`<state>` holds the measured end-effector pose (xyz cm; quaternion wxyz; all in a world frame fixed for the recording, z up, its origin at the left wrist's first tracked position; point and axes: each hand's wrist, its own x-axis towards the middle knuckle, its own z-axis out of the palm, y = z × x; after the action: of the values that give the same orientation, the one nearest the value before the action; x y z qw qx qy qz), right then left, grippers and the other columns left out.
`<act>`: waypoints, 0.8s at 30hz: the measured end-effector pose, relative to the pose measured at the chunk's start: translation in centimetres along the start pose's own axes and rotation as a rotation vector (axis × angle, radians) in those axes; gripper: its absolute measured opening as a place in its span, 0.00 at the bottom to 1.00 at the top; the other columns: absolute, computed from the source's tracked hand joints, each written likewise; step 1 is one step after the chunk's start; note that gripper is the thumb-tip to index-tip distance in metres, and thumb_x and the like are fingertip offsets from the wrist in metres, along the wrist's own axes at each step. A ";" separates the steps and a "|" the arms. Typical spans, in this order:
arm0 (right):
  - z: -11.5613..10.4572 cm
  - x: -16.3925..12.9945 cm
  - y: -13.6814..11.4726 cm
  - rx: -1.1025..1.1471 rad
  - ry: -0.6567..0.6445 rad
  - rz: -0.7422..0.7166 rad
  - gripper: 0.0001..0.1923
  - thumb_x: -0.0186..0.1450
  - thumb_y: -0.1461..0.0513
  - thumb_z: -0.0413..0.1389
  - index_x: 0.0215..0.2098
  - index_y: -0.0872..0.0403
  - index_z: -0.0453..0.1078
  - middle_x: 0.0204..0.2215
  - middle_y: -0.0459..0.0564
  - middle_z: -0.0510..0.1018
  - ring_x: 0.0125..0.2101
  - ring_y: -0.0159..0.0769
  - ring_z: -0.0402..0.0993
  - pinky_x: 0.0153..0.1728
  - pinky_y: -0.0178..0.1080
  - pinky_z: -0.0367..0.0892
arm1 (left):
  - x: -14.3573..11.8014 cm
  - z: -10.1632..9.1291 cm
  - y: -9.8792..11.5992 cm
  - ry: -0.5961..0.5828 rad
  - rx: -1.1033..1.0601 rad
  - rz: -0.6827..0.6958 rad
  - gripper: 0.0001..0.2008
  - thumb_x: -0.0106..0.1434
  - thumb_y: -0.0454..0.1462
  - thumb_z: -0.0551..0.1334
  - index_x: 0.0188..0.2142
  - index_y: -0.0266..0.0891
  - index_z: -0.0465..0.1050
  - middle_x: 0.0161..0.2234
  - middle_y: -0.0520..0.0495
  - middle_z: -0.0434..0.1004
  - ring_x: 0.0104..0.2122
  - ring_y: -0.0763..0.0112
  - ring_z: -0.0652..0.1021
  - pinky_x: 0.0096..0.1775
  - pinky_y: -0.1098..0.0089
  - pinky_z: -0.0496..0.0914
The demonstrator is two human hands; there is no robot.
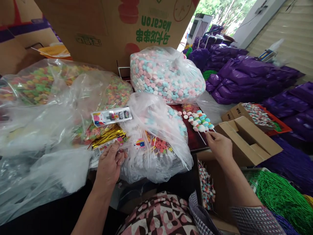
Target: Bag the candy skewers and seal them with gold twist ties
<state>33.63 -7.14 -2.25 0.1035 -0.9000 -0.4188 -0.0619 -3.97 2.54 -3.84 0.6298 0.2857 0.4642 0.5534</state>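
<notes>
Head view: right hand pinches candy skewers; left hand curled.

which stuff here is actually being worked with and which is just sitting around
In use:
- right hand holding pastel candy skewers on white sticks
- left hand at the printed clear sleeves beside gold twist ties

Lying about:
- purple foil bundles
- green foil bundle
- brown cardboard macaron carton

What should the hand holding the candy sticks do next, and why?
Probably lift the candy sticks toward the small printed bags that the left hand is fingering. The right hand already pinches the sticks' ends, so slipping them into a bag seems the likely next step.
</notes>
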 end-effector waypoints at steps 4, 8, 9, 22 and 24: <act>-2.0 2.8 0.4 -0.043 0.036 -0.108 0.19 0.68 0.55 0.50 0.44 0.52 0.82 0.42 0.56 0.84 0.38 0.44 0.78 0.34 0.39 0.63 | 0.3 0.0 -0.3 -0.002 -0.027 -0.010 0.18 0.55 0.39 0.69 0.22 0.40 0.60 0.11 0.63 0.53 0.11 0.84 0.56 0.24 0.74 0.69; -3.6 6.0 -1.2 -0.214 -0.045 -0.184 0.19 0.68 0.55 0.50 0.43 0.52 0.82 0.42 0.57 0.84 0.38 0.46 0.78 0.34 0.40 0.62 | 0.5 -0.1 -0.5 -0.011 -0.036 -0.026 0.18 0.56 0.40 0.69 0.22 0.40 0.60 0.10 0.64 0.52 0.11 0.84 0.55 0.23 0.76 0.67; -4.0 6.6 -1.8 -0.245 -0.063 -0.197 0.19 0.68 0.55 0.50 0.43 0.52 0.82 0.41 0.58 0.84 0.38 0.46 0.78 0.34 0.40 0.61 | 0.5 -0.1 -0.5 -0.017 -0.040 -0.029 0.18 0.57 0.41 0.69 0.22 0.40 0.60 0.10 0.64 0.51 0.11 0.84 0.55 0.23 0.76 0.67; -6.1 10.8 -6.5 -0.385 -0.170 -0.287 0.20 0.70 0.59 0.49 0.47 0.56 0.81 0.42 0.68 0.81 0.41 0.47 0.76 0.36 0.43 0.58 | 0.2 -0.1 -0.1 -0.012 -0.055 -0.059 0.16 0.54 0.39 0.69 0.23 0.40 0.61 0.10 0.63 0.53 0.11 0.84 0.56 0.25 0.74 0.70; -5.9 11.2 -6.6 -0.387 -0.180 -0.293 0.20 0.70 0.58 0.49 0.48 0.58 0.81 0.42 0.69 0.81 0.42 0.47 0.76 0.36 0.44 0.58 | 0.2 -0.1 -0.1 -0.014 -0.060 -0.061 0.17 0.54 0.39 0.70 0.22 0.40 0.60 0.10 0.63 0.53 0.11 0.84 0.56 0.25 0.74 0.71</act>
<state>35.56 3.89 6.62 -0.1185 -0.8348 -0.5325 -0.0747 -4.04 2.74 -4.00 0.6579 0.2563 0.4513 0.5457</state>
